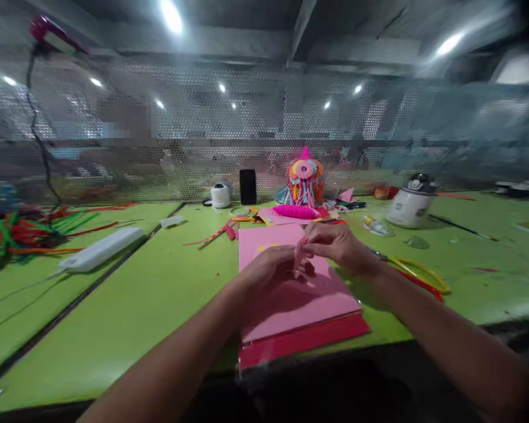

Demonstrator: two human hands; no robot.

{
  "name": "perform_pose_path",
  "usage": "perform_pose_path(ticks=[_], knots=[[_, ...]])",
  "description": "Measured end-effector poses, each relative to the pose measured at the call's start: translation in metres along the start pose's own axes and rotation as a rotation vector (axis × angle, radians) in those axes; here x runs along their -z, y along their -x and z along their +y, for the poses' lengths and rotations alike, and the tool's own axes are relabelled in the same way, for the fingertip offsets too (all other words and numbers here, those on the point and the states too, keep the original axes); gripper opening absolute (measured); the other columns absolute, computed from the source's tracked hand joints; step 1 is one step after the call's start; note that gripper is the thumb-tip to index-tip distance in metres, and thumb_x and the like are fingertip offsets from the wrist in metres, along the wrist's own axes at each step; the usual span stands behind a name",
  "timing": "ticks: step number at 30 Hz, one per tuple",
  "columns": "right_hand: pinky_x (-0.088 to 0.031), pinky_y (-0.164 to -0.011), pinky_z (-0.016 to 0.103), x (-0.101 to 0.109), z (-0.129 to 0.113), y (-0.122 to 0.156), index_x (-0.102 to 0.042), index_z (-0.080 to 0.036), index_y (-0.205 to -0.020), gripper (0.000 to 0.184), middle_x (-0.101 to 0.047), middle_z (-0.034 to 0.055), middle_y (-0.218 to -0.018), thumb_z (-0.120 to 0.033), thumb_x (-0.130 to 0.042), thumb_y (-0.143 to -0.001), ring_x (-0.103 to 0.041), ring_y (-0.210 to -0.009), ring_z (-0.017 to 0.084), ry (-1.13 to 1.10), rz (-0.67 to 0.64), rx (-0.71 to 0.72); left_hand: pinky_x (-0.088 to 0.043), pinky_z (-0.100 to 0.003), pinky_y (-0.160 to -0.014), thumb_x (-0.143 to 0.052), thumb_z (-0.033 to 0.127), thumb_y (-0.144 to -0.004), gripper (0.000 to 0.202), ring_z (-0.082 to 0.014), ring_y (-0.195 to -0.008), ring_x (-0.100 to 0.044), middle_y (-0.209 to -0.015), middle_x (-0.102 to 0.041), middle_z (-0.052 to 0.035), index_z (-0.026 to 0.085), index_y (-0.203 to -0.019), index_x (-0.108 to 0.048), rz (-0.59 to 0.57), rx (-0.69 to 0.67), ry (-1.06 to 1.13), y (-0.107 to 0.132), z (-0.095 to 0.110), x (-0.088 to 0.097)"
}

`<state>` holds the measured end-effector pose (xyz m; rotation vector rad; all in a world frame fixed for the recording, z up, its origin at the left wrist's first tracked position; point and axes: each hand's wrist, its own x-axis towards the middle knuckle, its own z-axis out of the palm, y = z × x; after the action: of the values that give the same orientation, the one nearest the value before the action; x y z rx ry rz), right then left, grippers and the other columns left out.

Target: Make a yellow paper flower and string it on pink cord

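My left hand [273,264] and my right hand [337,244] meet over a stack of pink foam-like sheets [304,305], with a red sheet [308,339] showing under its near edge. Between my fingertips is a small folded pink piece [300,249] that looks like paper or thin foam. Both hands are closed, pinching it from either side. Some left-hand fingers curl beneath the piece and are partly hidden. Small yellow bits [264,248] lie on the pink sheet beside my left hand.
Yellow-and-red-handled scissors [418,276] lie right of my right forearm. Behind the sheets stand a colourful tasselled ornament [305,176], a black upright box [247,187] and a white spool [220,195]. A white jug [409,202] stands right; a white power strip [103,249] lies left.
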<state>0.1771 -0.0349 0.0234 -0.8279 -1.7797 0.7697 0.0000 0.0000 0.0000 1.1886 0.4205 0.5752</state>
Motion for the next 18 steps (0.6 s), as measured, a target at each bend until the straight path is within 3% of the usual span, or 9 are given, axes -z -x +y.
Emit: perform_pose_path(ticks=[5,11,15,18], knots=[[-0.045,-0.063,0.030,-0.004,0.008,-0.003,-0.065,-0.015,-0.063,0.023,-0.060,0.0026,-0.067,-0.033,-0.065,-0.077,-0.056,-0.065,0.014,0.017,0.049,-0.131,-0.048,-0.033,-0.079,-0.064,0.014,-0.071,0.022,-0.0176,-0.073,-0.066,-0.080,-0.069,-0.0105,0.007,-0.091,-0.066,0.182,-0.154,0.048,-0.005,-0.001,0.000],[-0.041,-0.052,0.027,-0.013,0.022,-0.001,-0.062,-0.013,-0.061,0.028,-0.055,0.0000,-0.060,-0.038,-0.068,-0.073,-0.051,-0.054,0.011,0.005,0.126,-0.224,-0.052,-0.034,-0.068,-0.069,0.019,-0.070,0.020,-0.0217,-0.070,-0.067,-0.071,-0.068,-0.0099,0.006,-0.083,-0.062,0.224,-0.176,-0.064,-0.005,-0.003,-0.004],[-0.038,-0.051,0.026,-0.017,0.028,-0.002,-0.064,-0.012,-0.064,0.035,-0.054,-0.0002,-0.057,-0.044,-0.062,-0.078,-0.047,-0.051,0.010,-0.146,0.228,-0.251,-0.054,-0.035,-0.067,-0.071,0.015,-0.067,0.020,-0.0223,-0.072,-0.068,-0.065,-0.066,-0.0061,0.009,-0.081,-0.058,0.256,-0.172,0.028,-0.007,-0.005,-0.003],[-0.041,-0.054,0.027,-0.018,0.025,-0.004,-0.067,-0.012,-0.076,0.040,-0.059,0.0031,-0.067,-0.050,-0.055,-0.082,-0.051,-0.057,0.012,-0.308,0.306,-0.262,-0.055,-0.035,-0.069,-0.072,0.014,-0.067,0.021,-0.0223,-0.073,-0.069,-0.061,-0.064,-0.0035,0.012,-0.073,-0.053,0.247,-0.176,0.087,-0.007,-0.005,-0.001]])
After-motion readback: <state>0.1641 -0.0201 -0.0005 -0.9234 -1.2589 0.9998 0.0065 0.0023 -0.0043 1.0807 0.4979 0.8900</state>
